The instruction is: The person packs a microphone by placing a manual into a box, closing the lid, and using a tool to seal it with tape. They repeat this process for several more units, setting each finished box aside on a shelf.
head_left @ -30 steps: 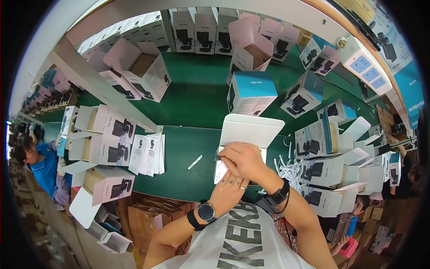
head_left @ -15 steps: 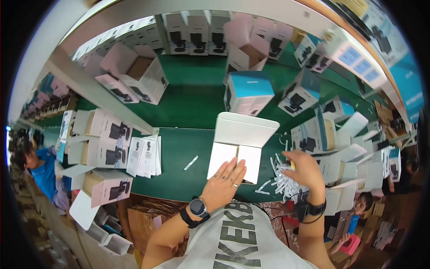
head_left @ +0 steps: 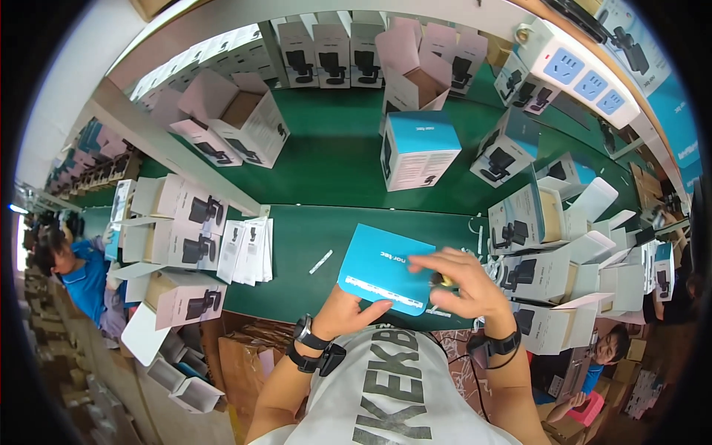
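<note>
Blue-topped box (head_left: 378,263) sits lid down on the green table (head_left: 297,304), right in front of you. Short white print (head_left: 397,257) shows nr the middle of the lid; a pale band (head_left: 386,294) along the edge nearest you is too washed out to read. Your L hand (head_left: 347,310) is at the box's near L corner, thumb along the front edge; fingers hidden, so can't tell if it grips or just braces. Your R hand (head_left: 467,285) is at the R edge, half curled, w/ a small dark-and-yellow thing (head_left: 440,279) pinched btwn thumb & fingers. White leaflets (head_left: 248,252) w/ small product pics lie to your L; one loose white strip (head_left: 321,262) btwn them & the box. Open cartons (head_left: 545,274) w/ dark product pics stand to your R. Big dark letters run down your shirt (head_left: 389,393).
</note>
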Demonstrator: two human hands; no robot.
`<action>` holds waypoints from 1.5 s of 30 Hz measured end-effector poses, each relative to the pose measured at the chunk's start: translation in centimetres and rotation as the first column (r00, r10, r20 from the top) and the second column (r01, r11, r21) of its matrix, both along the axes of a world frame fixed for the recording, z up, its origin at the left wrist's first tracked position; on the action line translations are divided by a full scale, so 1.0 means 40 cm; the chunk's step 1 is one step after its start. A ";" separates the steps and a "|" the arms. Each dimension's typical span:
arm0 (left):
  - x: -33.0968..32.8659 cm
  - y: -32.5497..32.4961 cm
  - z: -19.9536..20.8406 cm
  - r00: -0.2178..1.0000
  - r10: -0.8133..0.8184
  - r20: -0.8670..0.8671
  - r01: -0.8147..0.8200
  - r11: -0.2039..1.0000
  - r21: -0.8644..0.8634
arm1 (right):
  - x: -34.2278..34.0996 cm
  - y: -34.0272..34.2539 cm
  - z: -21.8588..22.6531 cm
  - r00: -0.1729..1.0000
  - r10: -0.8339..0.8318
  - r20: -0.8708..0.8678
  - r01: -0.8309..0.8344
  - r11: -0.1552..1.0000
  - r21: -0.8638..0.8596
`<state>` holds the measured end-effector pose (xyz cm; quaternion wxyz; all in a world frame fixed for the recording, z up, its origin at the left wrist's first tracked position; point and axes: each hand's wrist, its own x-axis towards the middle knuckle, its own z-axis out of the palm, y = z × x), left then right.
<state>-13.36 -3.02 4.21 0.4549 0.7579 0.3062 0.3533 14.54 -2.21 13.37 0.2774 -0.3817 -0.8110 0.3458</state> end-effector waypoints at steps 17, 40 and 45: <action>-0.033 0.005 0.000 0.992 0.005 0.125 0.006 0.996 -0.091 | -0.196 0.092 -0.038 0.978 0.176 -0.111 -0.170 0.984 0.059; -0.158 0.047 -0.030 0.994 0.105 0.044 -0.097 0.983 -0.156 | -0.164 -0.184 -0.164 0.781 -0.613 -0.116 0.618 0.786 0.014; -0.145 0.035 -0.084 0.962 0.269 -0.040 -0.259 0.951 0.169 | -0.163 -0.157 -0.283 0.791 -0.589 -0.166 0.608 0.726 0.321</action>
